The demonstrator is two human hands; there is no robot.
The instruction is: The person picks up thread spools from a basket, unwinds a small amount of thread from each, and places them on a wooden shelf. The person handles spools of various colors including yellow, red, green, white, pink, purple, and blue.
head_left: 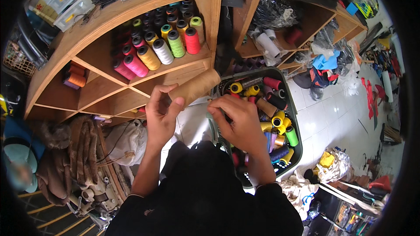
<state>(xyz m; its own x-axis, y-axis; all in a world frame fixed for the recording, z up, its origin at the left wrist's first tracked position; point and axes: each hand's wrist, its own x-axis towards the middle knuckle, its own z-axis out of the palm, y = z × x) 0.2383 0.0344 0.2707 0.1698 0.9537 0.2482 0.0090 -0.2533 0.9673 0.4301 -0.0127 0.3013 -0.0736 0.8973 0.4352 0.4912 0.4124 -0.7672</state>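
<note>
Item: tan thread cone (195, 88), held at its lower end by the left hand (160, 114), fingers wrapped round it; the cone points toward 1 o'clock, its far end just below the shelf edge.

Right hand (238, 120): lowered into the dark green crate (292, 105) at 3 o'clock of the cone, fingers curled among the spools; whether they pinch one cannot be told.

Crate contents: many mixed spools, yellow, red, black, blue, green, brown; the crate looks close to full.

Wooden shelf (109, 30), 11 to 12 o'clock: one compartment carries ranked thread cones (162, 48) in pink, yellow, white, green, red. The compartment at 9 o'clock holds a few orange spools (75, 76); the lower ones show little or nothing.

Progress, as judged: sorting from crate to shelf is partly done. One compartment is stocked and one cone is in hand, while most of the crate remains.
</note>
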